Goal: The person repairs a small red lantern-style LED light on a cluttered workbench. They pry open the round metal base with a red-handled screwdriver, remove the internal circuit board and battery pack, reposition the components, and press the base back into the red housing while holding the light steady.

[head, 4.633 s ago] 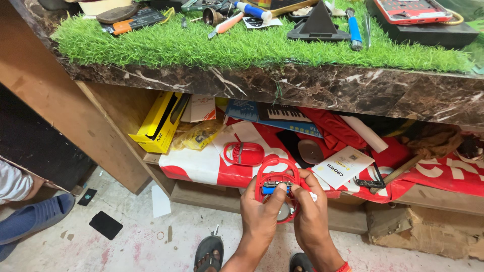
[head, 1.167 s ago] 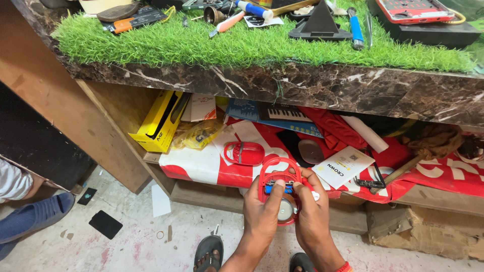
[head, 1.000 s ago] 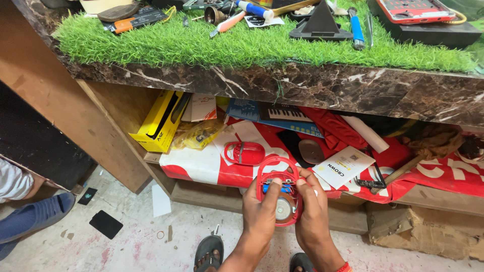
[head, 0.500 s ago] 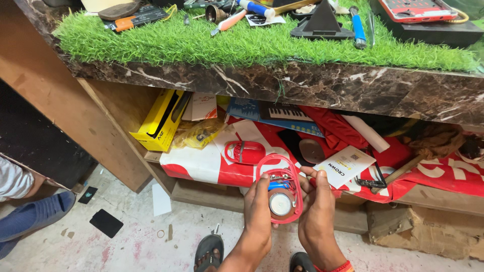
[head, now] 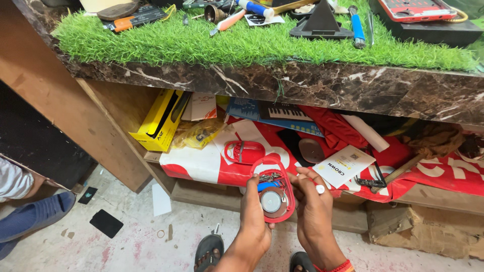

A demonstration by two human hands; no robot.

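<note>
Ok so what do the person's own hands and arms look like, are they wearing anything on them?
Both are bare, with no gloves and no sleeves in view. The left hand shows nothing on its wrist or fingers. The right hand has a red and orange thread band at the wrist, seen at the bottom edge of the picture. No watch or ring can be made out.

This looks like a small repair workshop. A marble-edged table point(head: 302, 83) is topped with a mat of green artificial grass point(head: 227, 45), and hand tools lie scattered on it: a blue-handled screwdriver point(head: 357, 27), an orange-handled one point(head: 228, 22), a black triangular stand point(head: 321, 22) and a red case point(head: 416, 7). Below, an open wooden shelf point(head: 212, 194) is crammed with a yellow box point(head: 161, 121), red and white bags point(head: 212, 161), a leaflet point(head: 344, 165) and loose parts. The concrete floor point(head: 151, 236) is dusty and littered with scraps.
</note>
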